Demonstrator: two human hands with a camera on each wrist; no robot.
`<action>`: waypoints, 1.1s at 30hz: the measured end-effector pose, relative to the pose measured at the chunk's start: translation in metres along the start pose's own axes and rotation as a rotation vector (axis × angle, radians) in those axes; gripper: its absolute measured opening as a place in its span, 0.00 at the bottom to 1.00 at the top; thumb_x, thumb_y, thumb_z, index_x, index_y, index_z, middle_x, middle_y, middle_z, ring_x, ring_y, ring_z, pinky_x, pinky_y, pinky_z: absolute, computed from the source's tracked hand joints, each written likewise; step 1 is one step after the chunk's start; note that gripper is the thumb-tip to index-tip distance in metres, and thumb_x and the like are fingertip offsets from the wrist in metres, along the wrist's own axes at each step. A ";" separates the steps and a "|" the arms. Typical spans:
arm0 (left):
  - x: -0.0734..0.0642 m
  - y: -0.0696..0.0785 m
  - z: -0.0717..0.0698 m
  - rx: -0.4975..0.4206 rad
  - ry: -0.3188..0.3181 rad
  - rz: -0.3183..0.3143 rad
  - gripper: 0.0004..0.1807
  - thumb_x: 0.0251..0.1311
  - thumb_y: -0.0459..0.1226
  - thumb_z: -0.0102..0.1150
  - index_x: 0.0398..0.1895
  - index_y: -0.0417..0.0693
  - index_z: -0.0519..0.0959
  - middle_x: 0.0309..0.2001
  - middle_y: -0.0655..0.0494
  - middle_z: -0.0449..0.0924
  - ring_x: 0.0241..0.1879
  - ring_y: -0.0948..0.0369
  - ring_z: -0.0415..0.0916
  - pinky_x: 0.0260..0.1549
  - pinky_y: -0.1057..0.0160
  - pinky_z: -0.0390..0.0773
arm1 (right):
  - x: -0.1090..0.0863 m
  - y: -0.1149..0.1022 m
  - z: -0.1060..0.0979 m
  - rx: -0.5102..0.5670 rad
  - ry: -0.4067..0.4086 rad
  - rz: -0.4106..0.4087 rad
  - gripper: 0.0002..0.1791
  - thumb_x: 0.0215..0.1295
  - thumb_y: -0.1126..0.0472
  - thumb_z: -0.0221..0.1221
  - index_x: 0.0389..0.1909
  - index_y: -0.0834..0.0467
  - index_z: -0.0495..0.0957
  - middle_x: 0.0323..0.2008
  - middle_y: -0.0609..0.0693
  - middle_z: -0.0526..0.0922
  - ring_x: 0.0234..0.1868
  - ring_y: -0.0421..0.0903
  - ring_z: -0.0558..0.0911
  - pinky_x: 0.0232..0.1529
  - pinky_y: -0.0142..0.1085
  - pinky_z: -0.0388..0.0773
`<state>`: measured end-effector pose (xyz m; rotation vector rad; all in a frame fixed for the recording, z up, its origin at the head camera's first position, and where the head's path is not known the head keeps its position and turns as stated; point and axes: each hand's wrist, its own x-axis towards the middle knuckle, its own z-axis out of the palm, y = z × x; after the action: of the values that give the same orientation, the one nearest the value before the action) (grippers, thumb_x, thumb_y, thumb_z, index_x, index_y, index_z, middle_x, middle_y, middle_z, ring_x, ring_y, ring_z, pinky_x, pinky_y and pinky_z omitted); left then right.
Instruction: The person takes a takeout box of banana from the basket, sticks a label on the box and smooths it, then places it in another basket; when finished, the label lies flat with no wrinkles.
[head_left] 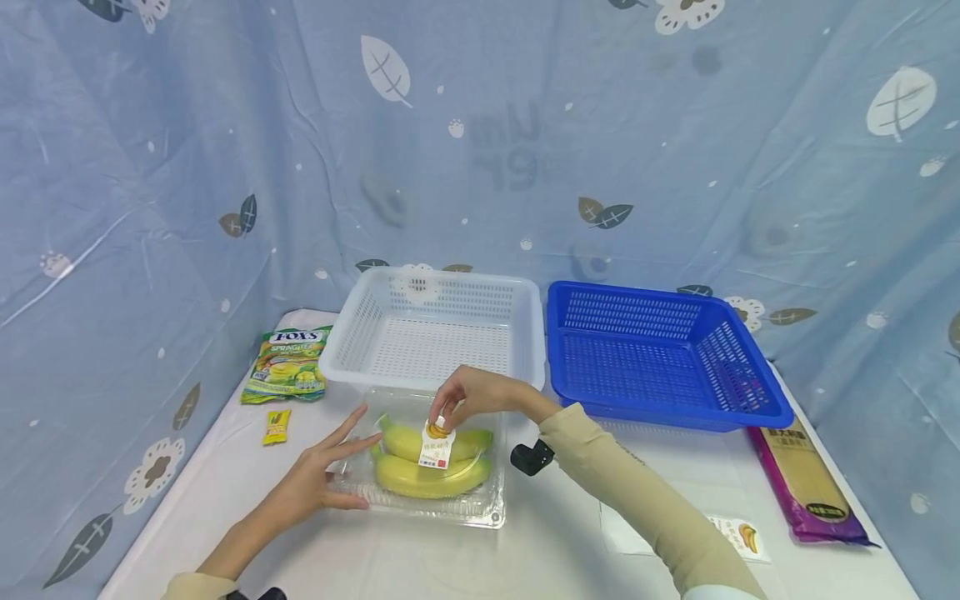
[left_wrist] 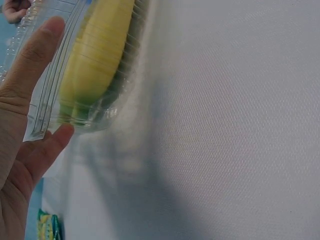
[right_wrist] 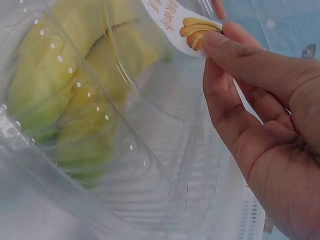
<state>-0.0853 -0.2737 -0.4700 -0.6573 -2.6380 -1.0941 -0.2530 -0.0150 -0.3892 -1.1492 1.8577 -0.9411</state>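
Observation:
A clear plastic clamshell box (head_left: 491,508) with yellow bananas (head_left: 431,477) inside lies on the table in front of the white basket. My right hand (head_left: 474,392) pinches the top end of a white label (head_left: 436,447) with a banana picture, held at the lid; the right wrist view shows thumb and fingertips on the label's picture end. At the box's left end rests my left hand (head_left: 318,471), its fingers spread and fairly straight. In the left wrist view its thumb (left_wrist: 37,55) lies along the box's side.
Behind the box stand a white basket (head_left: 345,367) and a blue basket (head_left: 667,414). A green candy bag (head_left: 288,367) and a small yellow packet (head_left: 277,427) lie at left. At right are a purple-edged noodle pack (head_left: 806,483) and another banana label (head_left: 738,537) on a sheet.

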 end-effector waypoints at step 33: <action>0.000 -0.002 0.001 -0.100 -0.036 -0.083 0.44 0.38 0.49 0.75 0.64 0.47 0.73 0.75 0.43 0.45 0.65 0.32 0.52 0.34 0.56 0.81 | -0.013 0.012 0.059 0.386 0.558 -0.105 0.14 0.64 0.74 0.56 0.50 0.73 0.77 0.50 0.68 0.79 0.54 0.60 0.78 0.51 0.35 0.77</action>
<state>-0.0863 -0.2744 -0.4721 -0.5967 -2.6773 -1.2560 -0.2020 -0.0109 -0.4233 -0.7988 1.9150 -1.7290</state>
